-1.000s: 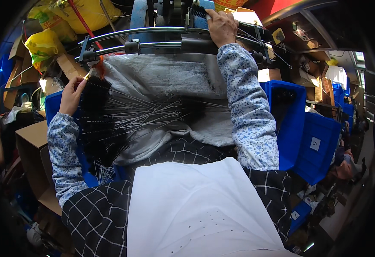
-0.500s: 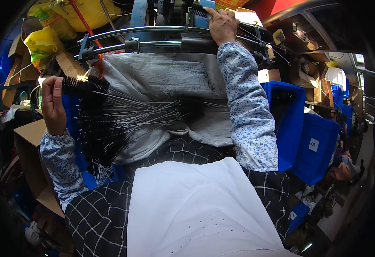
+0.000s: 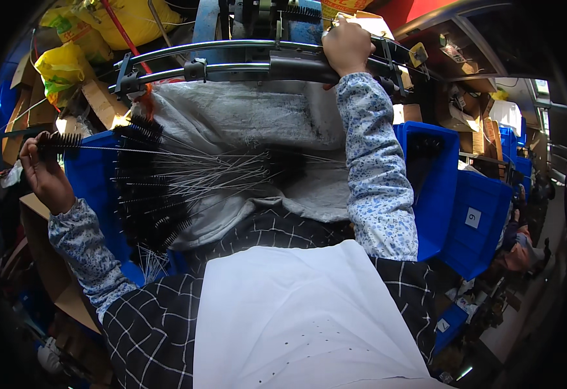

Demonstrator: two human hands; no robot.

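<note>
One wire-handled brush, its bristled end pinched in the left hand, extends over the brush pile on grey sheeting; the right hand lies at metal rails, its grip indeterminable.

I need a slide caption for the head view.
Left hand holding one black brush, its wire crossing the brush pile.

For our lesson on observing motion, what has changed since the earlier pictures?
The left hand moved left, drawing a black brush partly from the bundle. The right hand shifted slightly right, apparently releasing another brush by the machine. The blue bins stayed put.
</note>
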